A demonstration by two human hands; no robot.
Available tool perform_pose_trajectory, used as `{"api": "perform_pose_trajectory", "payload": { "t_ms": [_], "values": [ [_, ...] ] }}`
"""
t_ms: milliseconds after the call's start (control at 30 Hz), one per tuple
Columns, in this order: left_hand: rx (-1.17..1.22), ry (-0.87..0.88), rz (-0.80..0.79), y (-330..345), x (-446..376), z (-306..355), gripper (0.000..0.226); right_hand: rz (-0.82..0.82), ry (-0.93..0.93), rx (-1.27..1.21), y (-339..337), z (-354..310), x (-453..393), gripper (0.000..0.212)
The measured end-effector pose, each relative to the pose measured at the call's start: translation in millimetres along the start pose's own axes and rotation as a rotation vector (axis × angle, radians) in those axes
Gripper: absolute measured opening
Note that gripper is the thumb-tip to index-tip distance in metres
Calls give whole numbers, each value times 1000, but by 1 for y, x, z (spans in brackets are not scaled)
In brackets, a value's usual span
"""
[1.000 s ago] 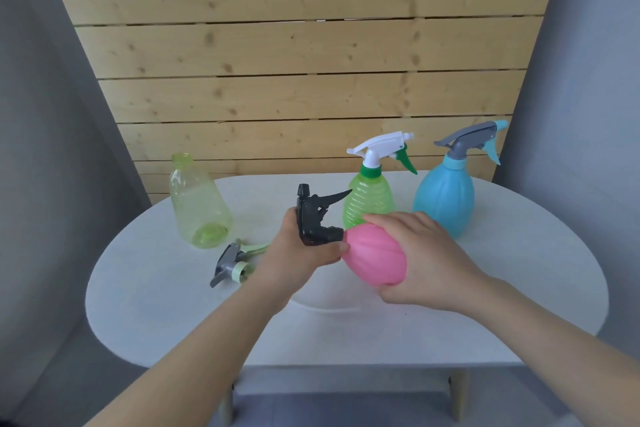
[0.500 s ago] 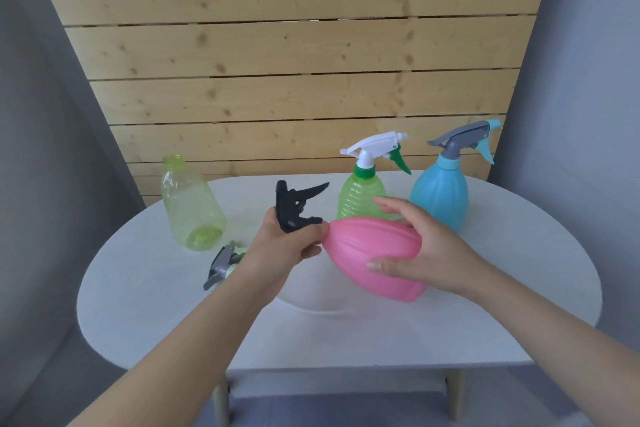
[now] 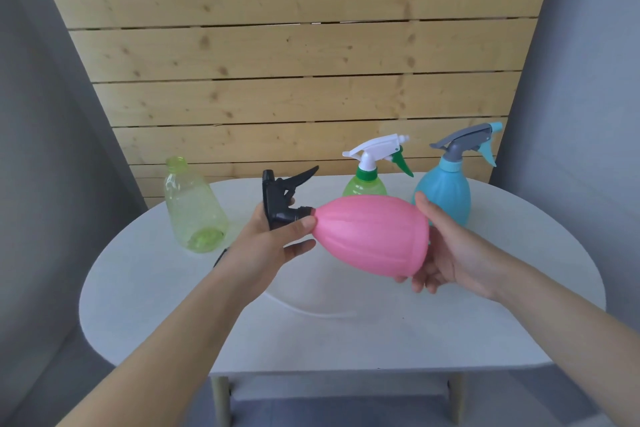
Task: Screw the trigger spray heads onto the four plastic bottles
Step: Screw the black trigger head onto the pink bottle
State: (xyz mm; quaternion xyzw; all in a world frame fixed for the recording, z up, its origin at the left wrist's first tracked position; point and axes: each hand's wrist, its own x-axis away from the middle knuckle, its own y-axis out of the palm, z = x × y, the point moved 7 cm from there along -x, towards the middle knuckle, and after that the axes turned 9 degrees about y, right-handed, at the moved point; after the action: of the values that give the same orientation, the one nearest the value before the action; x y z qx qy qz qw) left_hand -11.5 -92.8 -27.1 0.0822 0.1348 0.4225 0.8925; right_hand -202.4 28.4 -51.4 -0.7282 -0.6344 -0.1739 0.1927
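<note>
The pink bottle (image 3: pixel 372 236) is lying on its side in the air above the white table (image 3: pixel 485 322), its long axis running nearly level, neck pointing left and its broad base pointing right and slightly down. A black trigger spray head (image 3: pixel 282 199) is sitting at that neck, its trigger lever sticking up and to the right. The left hand (image 3: pixel 270 243) is wrapping around the black head, thumb pressing near the collar. The right hand (image 3: pixel 446 253) is cupping the bottle's base, fingers curling under it and thumb resting on top.

Four bottles are showing in all. Behind the pink one, a green bottle (image 3: pixel 363 185) with a white head and a blue bottle (image 3: pixel 445 192) with a grey head are standing upright. To the left, one clear yellow-green bottle (image 3: pixel 194 211) is standing open, without a head. A dark bit is peeking out behind the left wrist; what it is cannot be told.
</note>
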Motion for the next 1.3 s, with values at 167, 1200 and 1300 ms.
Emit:
{"api": "perform_pose_trajectory", "payload": {
  "t_ms": [167,1200,1300],
  "values": [
    [67,-13,-7,4,2,-2,64,-55,154,31,10,14,-7,116],
    [254,33,95,-14,-4,-10,27,107,-387,72,16,-23,8,59],
    [234,10,105,-18,-5,-8,30,52,-331,95,16,-16,3,82]
  ]
}}
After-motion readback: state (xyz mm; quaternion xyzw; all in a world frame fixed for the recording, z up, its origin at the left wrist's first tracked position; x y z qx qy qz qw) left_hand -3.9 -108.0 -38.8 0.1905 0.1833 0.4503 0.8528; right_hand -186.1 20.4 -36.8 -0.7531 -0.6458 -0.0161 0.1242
